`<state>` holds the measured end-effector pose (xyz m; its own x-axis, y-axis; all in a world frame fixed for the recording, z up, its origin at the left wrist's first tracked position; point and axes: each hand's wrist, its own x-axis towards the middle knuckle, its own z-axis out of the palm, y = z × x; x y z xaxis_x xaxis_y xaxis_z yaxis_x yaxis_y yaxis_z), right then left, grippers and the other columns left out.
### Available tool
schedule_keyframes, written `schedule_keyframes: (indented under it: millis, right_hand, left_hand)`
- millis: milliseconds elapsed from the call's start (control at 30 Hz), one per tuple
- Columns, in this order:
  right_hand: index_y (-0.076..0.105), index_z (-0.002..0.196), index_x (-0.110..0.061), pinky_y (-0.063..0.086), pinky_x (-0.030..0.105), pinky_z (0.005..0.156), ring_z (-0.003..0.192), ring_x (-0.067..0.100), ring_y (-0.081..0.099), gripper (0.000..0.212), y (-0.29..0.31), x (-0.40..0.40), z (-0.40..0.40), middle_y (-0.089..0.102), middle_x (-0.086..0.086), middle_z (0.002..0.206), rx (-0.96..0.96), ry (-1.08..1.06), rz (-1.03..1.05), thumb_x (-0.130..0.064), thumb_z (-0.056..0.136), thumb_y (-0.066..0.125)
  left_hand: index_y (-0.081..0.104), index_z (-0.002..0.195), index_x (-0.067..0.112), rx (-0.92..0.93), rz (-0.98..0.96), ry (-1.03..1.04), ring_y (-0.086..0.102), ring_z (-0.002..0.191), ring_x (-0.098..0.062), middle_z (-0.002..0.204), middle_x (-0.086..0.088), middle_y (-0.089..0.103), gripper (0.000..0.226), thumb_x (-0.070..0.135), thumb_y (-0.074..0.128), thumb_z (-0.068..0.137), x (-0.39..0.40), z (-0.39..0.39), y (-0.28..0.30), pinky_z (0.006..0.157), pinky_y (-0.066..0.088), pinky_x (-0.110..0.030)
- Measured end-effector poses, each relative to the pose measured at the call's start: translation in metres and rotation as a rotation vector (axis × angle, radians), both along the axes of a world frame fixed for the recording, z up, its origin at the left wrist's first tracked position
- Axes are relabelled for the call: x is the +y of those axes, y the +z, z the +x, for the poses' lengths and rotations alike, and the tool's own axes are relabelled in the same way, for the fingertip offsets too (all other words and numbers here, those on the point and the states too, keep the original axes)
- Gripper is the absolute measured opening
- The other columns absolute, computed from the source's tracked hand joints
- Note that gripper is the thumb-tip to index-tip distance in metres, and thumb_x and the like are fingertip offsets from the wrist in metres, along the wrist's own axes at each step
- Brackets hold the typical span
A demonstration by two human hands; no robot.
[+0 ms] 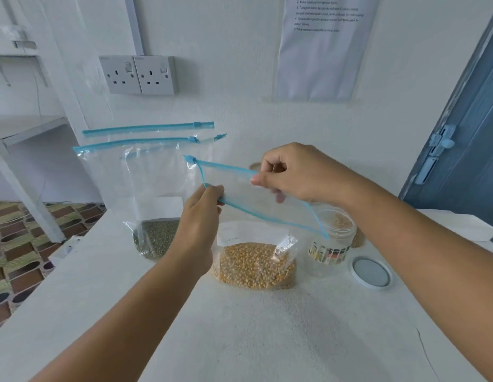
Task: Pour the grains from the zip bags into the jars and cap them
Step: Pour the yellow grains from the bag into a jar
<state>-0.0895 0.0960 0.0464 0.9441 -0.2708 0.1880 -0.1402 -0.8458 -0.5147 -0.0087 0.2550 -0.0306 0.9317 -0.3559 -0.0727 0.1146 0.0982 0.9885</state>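
A clear zip bag of yellow corn kernels (255, 264) stands on the white table (240, 326), its blue zip mouth pulled wide apart. My left hand (202, 213) pinches the near lip of the mouth. My right hand (292, 173) pinches the far lip. An empty clear jar (329, 241) with a printed label stands just right of the bag, uncapped. Its white lid (371, 274) lies flat on the table to the right. Behind the left hand a second zip bag holds green grains (157, 235).
Another zip bag's blue strip (149, 128) shows behind the green-grain bag, by the wall. A jar with tan grains (357, 239) is partly hidden behind the empty jar. Wall sockets (139, 75) sit above. A blue door (466, 150) stands at right, patterned floor at left.
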Motion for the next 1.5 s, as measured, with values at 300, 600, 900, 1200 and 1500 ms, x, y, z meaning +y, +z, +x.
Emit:
schedule_keyframes:
  millis: [300,600,900,1200,1500]
  right_hand:
    - [0.065,0.08,-0.007,0.061,0.035,0.078,0.058,0.015,0.074,0.03,0.017,-0.033,0.011,0.073,0.003,0.071,-0.276,-0.197,0.065,-0.032,0.097,0.069]
    - [0.066,0.079,-0.007,0.054,0.031,0.067,0.06,0.017,0.074,0.031,-0.006,-0.042,0.006,0.073,0.004,0.075,-0.254,-0.244,0.229,-0.032,0.097,0.069]
    - [0.067,0.119,-0.049,0.046,0.03,0.099,0.113,0.009,0.067,0.021,0.01,-0.03,0.006,0.066,-0.023,0.117,-0.048,0.033,0.473,-0.053,0.102,0.056]
    - [0.077,0.106,-0.039,0.046,0.018,0.091,0.109,-0.002,0.062,0.016,-0.011,-0.025,0.018,0.071,-0.019,0.115,0.046,-0.037,0.05,-0.048,0.098,0.067]
    - [0.082,0.102,-0.034,0.047,0.012,0.082,0.094,-0.009,0.065,0.031,-0.042,-0.042,-0.003,0.075,-0.024,0.1,-0.125,-0.205,0.217,-0.014,0.101,0.059]
  left_hand:
    - [0.056,0.08,0.015,-0.083,-0.281,-0.093,0.051,0.068,-0.011,0.073,0.001,0.053,0.03,0.021,0.052,0.108,0.014,0.03,0.032,0.073,0.046,-0.028]
    - [0.056,0.078,0.014,0.028,-0.289,-0.176,0.05,0.065,-0.012,0.075,-0.001,0.051,0.032,0.027,0.057,0.107,-0.018,0.051,0.036,0.065,0.048,-0.022]
    - [0.069,0.092,0.022,-0.332,-0.005,-0.46,0.056,0.095,-0.015,0.096,0.002,0.062,0.044,0.064,0.055,0.095,-0.024,0.041,0.005,0.102,0.044,-0.04]
    - [0.074,0.105,0.024,-0.376,0.137,-0.639,0.061,0.117,-0.005,0.113,0.013,0.071,0.03,0.015,0.046,0.106,-0.015,0.023,-0.037,0.105,0.041,-0.026]
    - [0.076,0.101,0.055,-0.057,0.651,-0.361,0.039,0.14,-0.03,0.144,0.004,0.048,0.032,0.056,0.058,0.075,0.029,0.074,-0.134,0.122,0.027,-0.059]
